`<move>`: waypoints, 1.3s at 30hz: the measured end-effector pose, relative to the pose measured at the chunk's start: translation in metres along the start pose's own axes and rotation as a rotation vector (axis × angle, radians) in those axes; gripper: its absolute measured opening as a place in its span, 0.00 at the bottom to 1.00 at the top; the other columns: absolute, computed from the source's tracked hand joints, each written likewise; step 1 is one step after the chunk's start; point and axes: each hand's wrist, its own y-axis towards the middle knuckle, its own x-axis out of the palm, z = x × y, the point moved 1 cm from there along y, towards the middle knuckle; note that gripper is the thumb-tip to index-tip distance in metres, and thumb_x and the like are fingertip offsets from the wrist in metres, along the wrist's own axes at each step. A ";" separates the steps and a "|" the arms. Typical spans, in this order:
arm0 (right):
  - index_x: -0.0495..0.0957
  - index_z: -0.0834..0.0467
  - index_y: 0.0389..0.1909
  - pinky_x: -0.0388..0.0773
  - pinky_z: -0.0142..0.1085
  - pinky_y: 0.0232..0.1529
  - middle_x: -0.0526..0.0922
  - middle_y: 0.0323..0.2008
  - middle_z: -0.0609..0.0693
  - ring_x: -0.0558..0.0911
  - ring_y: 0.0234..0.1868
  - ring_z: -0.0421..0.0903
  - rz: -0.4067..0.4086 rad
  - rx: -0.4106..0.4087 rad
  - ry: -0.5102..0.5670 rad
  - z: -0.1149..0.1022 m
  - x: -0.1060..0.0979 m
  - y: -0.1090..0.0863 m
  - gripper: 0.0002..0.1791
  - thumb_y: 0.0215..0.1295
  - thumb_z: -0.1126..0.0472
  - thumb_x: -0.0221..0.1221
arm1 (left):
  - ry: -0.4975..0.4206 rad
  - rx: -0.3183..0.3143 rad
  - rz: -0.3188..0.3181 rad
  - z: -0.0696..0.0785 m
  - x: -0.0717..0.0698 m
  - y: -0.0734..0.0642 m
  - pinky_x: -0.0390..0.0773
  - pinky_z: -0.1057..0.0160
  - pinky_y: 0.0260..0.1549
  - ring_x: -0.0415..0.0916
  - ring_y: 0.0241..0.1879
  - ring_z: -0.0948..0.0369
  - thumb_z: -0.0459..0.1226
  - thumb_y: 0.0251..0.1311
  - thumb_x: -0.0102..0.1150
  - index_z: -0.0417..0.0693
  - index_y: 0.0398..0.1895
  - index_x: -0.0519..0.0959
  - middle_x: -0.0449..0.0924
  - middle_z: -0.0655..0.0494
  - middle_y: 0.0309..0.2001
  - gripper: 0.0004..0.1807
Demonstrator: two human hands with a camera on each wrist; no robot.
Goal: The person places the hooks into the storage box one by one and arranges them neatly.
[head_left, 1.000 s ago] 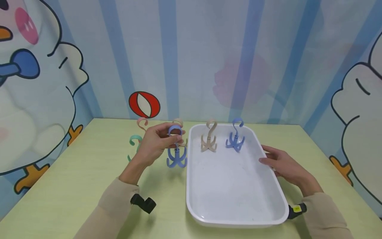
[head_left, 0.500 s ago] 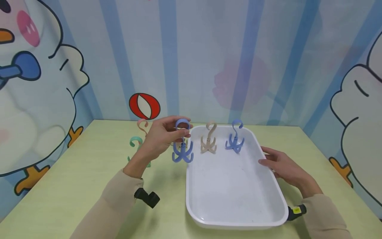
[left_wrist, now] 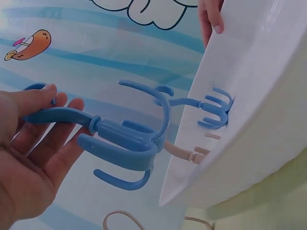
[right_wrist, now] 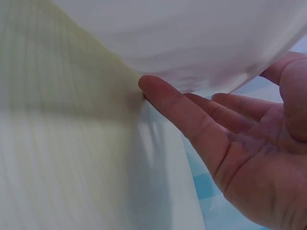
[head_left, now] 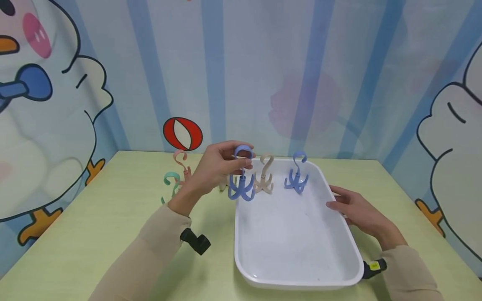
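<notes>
My left hand (head_left: 214, 168) pinches the curved top of a blue four-prong swivel hook (head_left: 242, 189), thumb against fingers. Its prongs hang down over the left rim of a white tray (head_left: 295, 246). In the left wrist view the same blue hook (left_wrist: 127, 136) points away from the palm. Inside the tray's far end are a beige prong hook (head_left: 263, 184) and another blue prong hook (head_left: 297, 182), both upright against the wall. At the tray's right rim, my right hand (head_left: 359, 209) grips with the thumb over the edge and fingers outside.
Left of the tray on the pale green table (head_left: 94, 234) stand a pink hook (head_left: 186, 172) and a green hook (head_left: 172, 176), partly hidden by my left arm. Another beige hook (head_left: 223, 184) shows behind my left hand. A striped cartoon backdrop (head_left: 248, 75) rises behind the table.
My left hand has carried the blue hook rightward and slightly up, from beside the tray to over its left rim. My right hand has stayed at the right rim.
</notes>
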 end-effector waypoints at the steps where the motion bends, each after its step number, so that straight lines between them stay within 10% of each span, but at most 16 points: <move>1: 0.45 0.62 0.85 0.90 0.47 0.48 0.67 0.74 0.74 0.88 0.55 0.53 -0.001 -0.001 0.001 0.000 0.000 0.000 0.44 0.81 0.53 0.57 | -0.001 0.005 -0.003 0.000 0.001 0.001 0.90 0.56 0.49 0.90 0.46 0.52 0.30 0.69 0.66 0.42 0.63 0.83 0.87 0.39 0.53 0.19; 39: 0.44 0.61 0.86 0.90 0.50 0.47 0.65 0.75 0.74 0.88 0.54 0.54 -0.012 0.008 0.035 -0.001 0.002 0.000 0.45 0.79 0.56 0.59 | 0.004 -0.048 -0.096 -0.009 0.064 0.049 0.89 0.58 0.51 0.90 0.47 0.57 0.30 0.70 0.65 0.43 0.63 0.83 0.88 0.40 0.54 0.19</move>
